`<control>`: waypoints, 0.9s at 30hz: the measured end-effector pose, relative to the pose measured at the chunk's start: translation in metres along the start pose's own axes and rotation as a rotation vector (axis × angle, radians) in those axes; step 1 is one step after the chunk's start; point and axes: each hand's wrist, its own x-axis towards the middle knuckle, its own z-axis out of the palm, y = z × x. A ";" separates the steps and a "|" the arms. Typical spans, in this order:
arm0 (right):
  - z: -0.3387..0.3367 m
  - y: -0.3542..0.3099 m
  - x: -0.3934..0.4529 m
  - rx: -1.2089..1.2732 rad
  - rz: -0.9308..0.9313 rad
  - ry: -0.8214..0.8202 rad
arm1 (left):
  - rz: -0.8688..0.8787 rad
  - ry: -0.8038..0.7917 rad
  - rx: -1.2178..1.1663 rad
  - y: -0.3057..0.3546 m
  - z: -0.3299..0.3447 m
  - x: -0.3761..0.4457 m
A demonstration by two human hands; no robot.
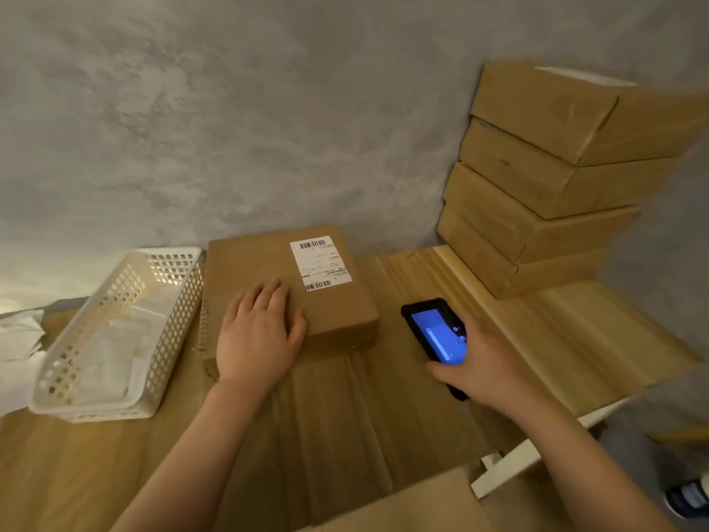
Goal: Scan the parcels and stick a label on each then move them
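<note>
A flat brown cardboard parcel [333,301] lies on the wooden table [575,339] by the wall. A white barcode label [320,263] is stuck on its top. My left hand [259,335] rests flat on the parcel's near left part, fingers straight. To the right of the parcel, my right hand [483,362] grips a black handheld scanner [435,332] with a lit blue screen, held just above the table and angled toward the parcel.
A white perforated plastic basket [115,332] with white sheets inside stands left of the parcel. Several brown parcels [556,178] are stacked at the back right against the grey wall. Another cardboard surface [422,508] shows at the bottom edge. Crumpled white paper [19,339] lies far left.
</note>
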 end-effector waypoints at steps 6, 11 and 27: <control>-0.044 -0.074 0.022 -0.131 -0.089 -0.032 | -0.009 0.009 -0.002 0.000 0.000 -0.001; -0.050 -0.116 0.042 -0.172 -0.111 -0.122 | -0.012 0.006 0.013 0.000 -0.001 -0.001; -0.047 -0.142 0.063 -0.265 -0.148 -0.159 | -0.022 0.069 -0.009 0.000 0.006 0.001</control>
